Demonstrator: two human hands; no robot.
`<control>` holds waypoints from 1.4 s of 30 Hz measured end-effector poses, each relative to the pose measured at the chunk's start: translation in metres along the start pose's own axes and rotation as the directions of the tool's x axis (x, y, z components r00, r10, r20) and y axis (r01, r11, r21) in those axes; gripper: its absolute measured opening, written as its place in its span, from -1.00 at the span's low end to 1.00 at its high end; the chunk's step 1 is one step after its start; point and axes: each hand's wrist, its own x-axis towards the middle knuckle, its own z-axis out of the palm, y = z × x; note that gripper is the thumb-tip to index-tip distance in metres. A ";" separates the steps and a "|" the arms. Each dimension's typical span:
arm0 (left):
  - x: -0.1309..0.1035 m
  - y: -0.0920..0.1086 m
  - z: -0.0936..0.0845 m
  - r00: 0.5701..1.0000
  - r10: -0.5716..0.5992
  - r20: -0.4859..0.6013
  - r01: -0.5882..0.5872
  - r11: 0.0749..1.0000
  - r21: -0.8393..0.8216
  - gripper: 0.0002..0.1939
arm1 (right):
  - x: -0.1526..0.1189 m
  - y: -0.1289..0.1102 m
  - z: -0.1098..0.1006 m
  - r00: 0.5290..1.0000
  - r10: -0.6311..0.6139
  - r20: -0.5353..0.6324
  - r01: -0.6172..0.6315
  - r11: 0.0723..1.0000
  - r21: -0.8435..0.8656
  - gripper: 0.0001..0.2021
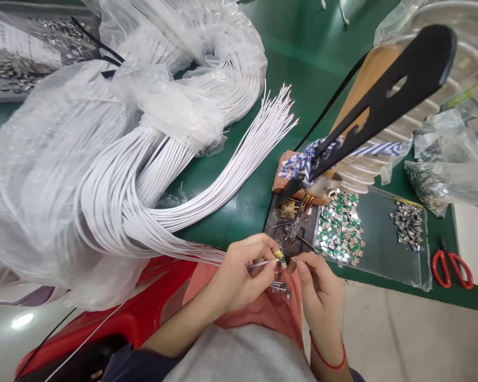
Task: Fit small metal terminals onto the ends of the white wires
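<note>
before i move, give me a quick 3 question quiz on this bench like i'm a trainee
1. Multiple choice: on which side is the red wristband worn?
a) the person's left
b) the person's right
c) both

2. True or false: the red-handled scissors lie to the right of the clear tray.

3. Fill in the blank: the left hand pinches a thin white ____ between its fingers.

Key: 1. b; 2. true; 3. cable
</note>
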 end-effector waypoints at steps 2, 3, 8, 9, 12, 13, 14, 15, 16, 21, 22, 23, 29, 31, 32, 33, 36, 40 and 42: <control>0.002 0.000 0.000 1.000 0.000 0.001 0.000 1.000 0.003 -0.78 | 0.001 0.001 -0.001 0.999 0.040 -0.009 -0.039 0.998 0.057 -0.80; 0.002 -0.001 0.000 1.000 -0.005 0.003 0.005 1.000 0.007 -0.78 | 0.000 0.001 -0.002 0.998 0.063 -0.010 -0.062 0.994 0.088 -0.80; 0.005 -0.002 0.000 1.000 -0.015 0.020 0.015 1.000 0.001 -0.78 | -0.007 0.003 -0.003 0.982 0.185 -0.027 -0.171 0.947 0.271 -0.80; 0.006 -0.002 0.000 1.000 -0.013 0.020 0.013 1.000 0.001 -0.78 | -0.007 0.003 -0.004 0.979 0.203 -0.025 -0.185 0.930 0.317 -0.79; 0.007 -0.001 -0.001 1.000 -0.022 0.018 0.022 1.000 0.021 -0.78 | -0.002 0.001 -0.004 0.964 0.260 0.049 -0.254 0.857 0.448 -0.70; 0.007 -0.001 -0.001 0.999 -0.024 0.021 0.024 0.999 0.029 -0.78 | 0.000 -0.001 -0.004 0.957 0.274 0.091 -0.283 0.824 0.491 -0.66; 0.006 -0.002 -0.001 0.999 -0.024 0.024 0.023 0.999 0.037 -0.78 | 0.003 -0.002 -0.004 0.950 0.282 0.131 -0.307 0.788 0.533 -0.63; 0.006 -0.002 -0.001 0.999 -0.020 0.027 0.019 0.999 0.044 -0.79 | 0.005 -0.003 -0.004 0.942 0.289 0.168 -0.332 0.751 0.570 -0.61; 0.006 -0.003 -0.001 1.000 -0.013 0.028 0.012 0.999 0.050 -0.79 | 0.007 -0.004 -0.004 0.936 0.295 0.191 -0.349 0.717 0.603 -0.60; 0.005 -0.006 -0.001 0.999 0.008 0.041 -0.010 0.999 0.045 -0.79 | 0.003 0.001 -0.005 0.949 0.310 0.059 -0.279 0.737 0.616 -0.70; 0.006 -0.006 -0.001 0.999 0.006 0.043 -0.007 0.999 0.040 -0.79 | 0.001 0.002 -0.006 0.954 0.301 0.001 -0.248 0.784 0.569 -0.74; 0.006 -0.006 -0.001 0.999 0.000 0.044 -0.002 0.999 0.034 -0.79 | -0.001 0.003 -0.006 0.957 0.288 -0.042 -0.230 0.834 0.501 -0.79; 0.006 -0.004 -0.001 0.999 -0.020 0.039 0.020 1.000 -0.003 -0.78 | -0.001 0.003 0.001 0.988 0.154 0.010 -0.154 0.979 0.132 -0.91; 0.005 -0.004 0.000 0.999 -0.012 0.036 0.012 1.000 0.003 -0.77 | -0.001 0.004 0.005 0.993 0.114 0.023 -0.116 0.988 0.104 -0.87; 0.005 -0.005 0.000 0.999 -0.008 0.035 0.007 1.000 0.008 -0.77 | -0.001 0.004 0.006 0.994 0.103 0.025 -0.105 0.990 0.098 -0.86; 0.005 -0.005 0.000 0.999 -0.004 0.033 0.004 1.000 0.011 -0.77 | -0.001 0.004 0.007 0.995 0.095 0.028 -0.097 0.991 0.093 -0.86; 0.005 -0.005 0.000 0.999 -0.009 0.035 0.009 1.000 0.003 -0.77 | -0.001 0.004 0.007 0.998 0.060 0.033 -0.063 0.993 0.096 -0.86; 0.006 -0.004 -0.001 0.997 -0.042 0.058 0.044 0.999 -0.026 -0.77 | 0.002 0.002 0.004 0.999 0.029 0.045 -0.033 0.994 0.101 -0.84; 0.006 -0.004 -0.002 0.997 -0.045 0.061 0.047 0.999 -0.019 -0.77 | 0.003 0.000 0.004 0.999 0.019 0.051 -0.023 0.997 0.077 -0.83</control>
